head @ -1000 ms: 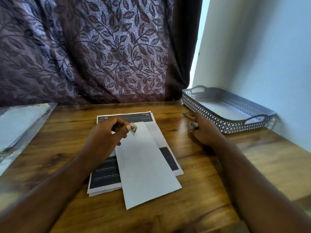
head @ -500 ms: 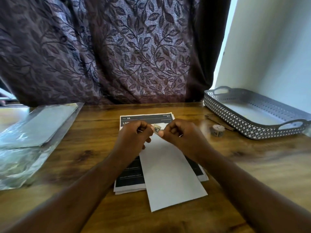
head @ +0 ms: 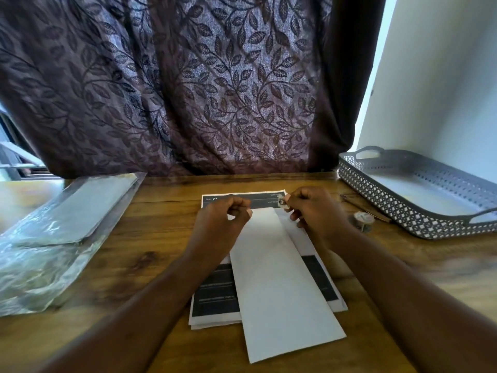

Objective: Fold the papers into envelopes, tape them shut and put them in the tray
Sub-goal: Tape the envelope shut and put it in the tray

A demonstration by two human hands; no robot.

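Fingers of the right hand (head: 313,211) pinch a small tape piece (head: 281,202) just above the top edge of the folded envelope (head: 279,278), which lies on printed papers (head: 212,300) on the tabletop (head: 150,251). Fingers of the left hand (head: 222,220) are curled, possibly on tape; I cannot tell.

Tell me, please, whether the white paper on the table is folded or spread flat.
Folded: the white paper lies as a narrow strip, clearly narrower than the printed sheets beneath it.

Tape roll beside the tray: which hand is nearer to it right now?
Right. The right hand, pinching a tape piece, sits just left of the tape roll; the left hand is farther left, across the folded paper at its top end.
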